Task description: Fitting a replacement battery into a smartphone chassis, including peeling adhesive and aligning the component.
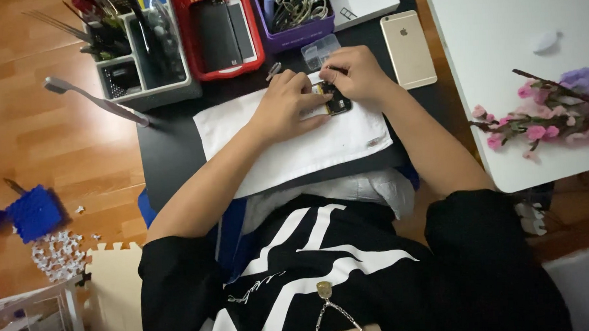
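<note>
Hands close together — left hand (286, 107) pins the small dark phone part (335, 102), right hand (356, 72) pinches its edge; looks light, fragile — best gripped by the rim.

Two hands (286, 107) (356, 72), three bins (144, 60) (192, 38) (290, 35) (grey, red, purple), one gold phone (408, 48) — one white cloth (294, 146).

Single head-worn camera, looking steeply down over the wearer's chest, facing the far edge of the dark worktop (170, 150), fairly near (arm's reach), wooden floor (59, 147) at left, white table (499, 41) at right
</note>
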